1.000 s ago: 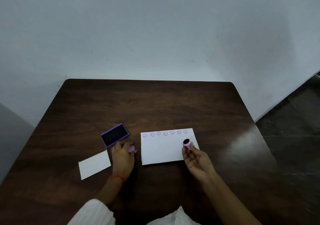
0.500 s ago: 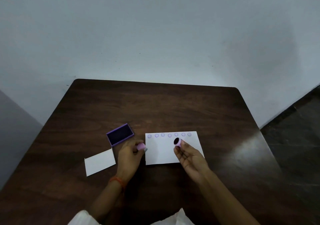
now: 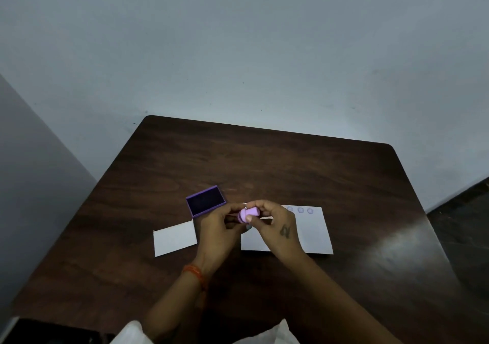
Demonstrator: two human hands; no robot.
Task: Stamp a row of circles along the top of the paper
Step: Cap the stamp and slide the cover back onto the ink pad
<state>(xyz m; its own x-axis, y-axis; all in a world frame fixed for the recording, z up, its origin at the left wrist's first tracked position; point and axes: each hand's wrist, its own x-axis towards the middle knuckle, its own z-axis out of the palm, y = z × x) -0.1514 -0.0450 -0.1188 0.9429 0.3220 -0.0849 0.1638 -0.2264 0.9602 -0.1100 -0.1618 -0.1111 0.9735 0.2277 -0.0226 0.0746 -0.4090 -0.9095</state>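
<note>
A white paper (image 3: 313, 233) lies on the dark wooden table (image 3: 291, 169), with a row of purple circles (image 3: 300, 210) along its top edge, partly hidden by my hands. My left hand (image 3: 219, 227) and my right hand (image 3: 275, 223) meet above the paper's left end. Between their fingertips they hold a small purple stamp (image 3: 247, 214), its cap against its body. An open purple ink pad (image 3: 205, 204) sits just left of the hands.
A smaller white card (image 3: 174, 238) lies left of my left wrist. A pale wall rises behind the table's far edge. Dark floor (image 3: 465, 224) shows to the right.
My hands were apart, the left with the cap and the right with the stamp body. They have come together over the paper's left end, and cap and stamp are now joined.
</note>
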